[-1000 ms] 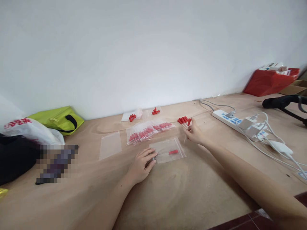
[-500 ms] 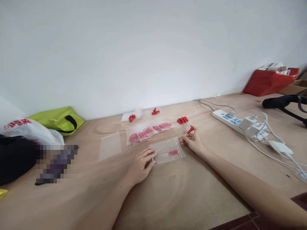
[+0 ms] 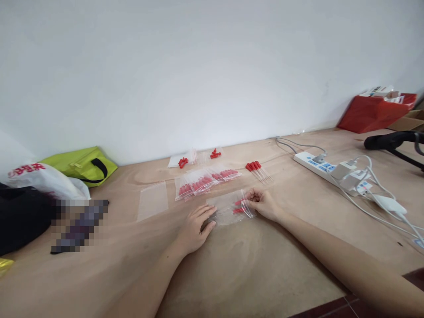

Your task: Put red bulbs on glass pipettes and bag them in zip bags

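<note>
A clear zip bag (image 3: 225,217) lies in front of me with two glass droppers in it; their red rubber bulbs (image 3: 238,211) sit side by side near the mouth at the right. My left hand (image 3: 198,226) rests on the bag's left end, fingers stretched and thumb apart, pressing it to the table. At the bag's right end my right hand (image 3: 263,204) pinches the mouth with closed fingers, beside the upper bulb. Several loose droppers (image 3: 253,166) lie in a row beyond my right hand. Behind the bag, filled bags of droppers (image 3: 202,182) overlap.
A flat transparent bag (image 3: 153,202) lies at left. Red bulbs (image 3: 183,163) and more bags are near the wall. A power strip (image 3: 311,164) with chargers and loose cables stands right. A green bag (image 3: 77,164) and white plastic bag (image 3: 43,181) are left; a red bag (image 3: 367,115) is far right.
My right hand has moved left and down to the bag's mouth. The dropper it held is now inside the bag beside the first one. My left hand stays in place.
</note>
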The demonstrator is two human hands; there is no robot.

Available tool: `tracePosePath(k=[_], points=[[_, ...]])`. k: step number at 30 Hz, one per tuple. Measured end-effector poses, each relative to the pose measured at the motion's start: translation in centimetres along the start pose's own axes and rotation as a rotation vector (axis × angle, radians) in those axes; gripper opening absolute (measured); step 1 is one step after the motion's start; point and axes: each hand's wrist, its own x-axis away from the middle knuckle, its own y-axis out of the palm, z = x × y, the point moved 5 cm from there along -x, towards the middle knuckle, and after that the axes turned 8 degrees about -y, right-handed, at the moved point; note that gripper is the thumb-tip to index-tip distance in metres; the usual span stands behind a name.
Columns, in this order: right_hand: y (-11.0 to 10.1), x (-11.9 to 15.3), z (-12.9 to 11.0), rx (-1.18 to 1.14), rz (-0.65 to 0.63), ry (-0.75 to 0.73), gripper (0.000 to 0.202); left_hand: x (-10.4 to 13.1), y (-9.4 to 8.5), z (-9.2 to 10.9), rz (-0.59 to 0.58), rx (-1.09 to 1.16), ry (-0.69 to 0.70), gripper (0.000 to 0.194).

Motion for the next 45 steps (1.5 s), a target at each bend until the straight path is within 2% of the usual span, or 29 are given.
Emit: tracePosePath(k=[3, 5, 7, 10, 13, 17, 23, 27, 30, 33, 36, 41, 45], points=[[0.3, -0.1, -0.2, 0.093, -0.12, -0.065, 0.02, 0.0, 0.0, 0.0, -0.004, 0.001, -0.005, 0.036], [-0.4, -0.7, -0.2, 0.169, -0.135, -0.084, 0.02, 0.0, -0.1, 0.1, -0.003, 0.001, -0.009, 0.035], [-2.1, -1.8, -0.2, 0.318, -0.028, -0.067, 0.018, 0.0, -0.2, 0.1, 0.004, -0.001, -0.007, 0.034], [-5.4, -4.1, -0.6, 0.639, 0.26, -0.05, 0.015, 0.1, -0.2, 0.1, 0.013, -0.005, 0.0, 0.034], [-6.9, -6.4, -0.4, 0.828, 0.317, 0.018, 0.017, 0.1, -0.1, -0.1, 0.012, 0.001, 0.005, 0.034], [-6.8, -8.1, 0.2, 0.889, 0.302, 0.098, 0.015, 0.1, 0.0, -0.1, 0.013, 0.008, 0.01, 0.033], [-6.0, -8.8, -0.1, 0.863, 0.305, 0.115, 0.024, 0.1, 0.0, -0.1, 0.014, 0.013, 0.021, 0.033], [-5.8, -7.8, -1.2, 0.745, 0.313, 0.016, 0.047, 0.1, 0.0, -0.1, 0.027, 0.022, 0.032, 0.033], [-5.3, -5.6, -0.8, 0.506, 0.288, -0.018, 0.057, 0.1, -0.1, 0.0, 0.029, 0.02, 0.028, 0.033], [-4.6, -3.2, 0.3, 0.215, 0.28, 0.025, 0.059, 0.1, -0.2, 0.1, 0.029, 0.024, 0.026, 0.033], [-3.8, -1.8, 1.1, 0.022, 0.322, 0.071, 0.056, 0.1, -0.3, 0.2, 0.039, 0.035, 0.029, 0.033], [-2.5, -1.5, 1.1, -0.164, 0.401, 0.115, 0.039, 0.1, -0.1, -0.1, 0.031, 0.024, 0.025, 0.033], [-1.3, -1.0, 0.6, -0.255, 0.32, 0.126, 0.021, 0.2, 0.0, -0.2, 0.021, 0.01, 0.015, 0.033]])
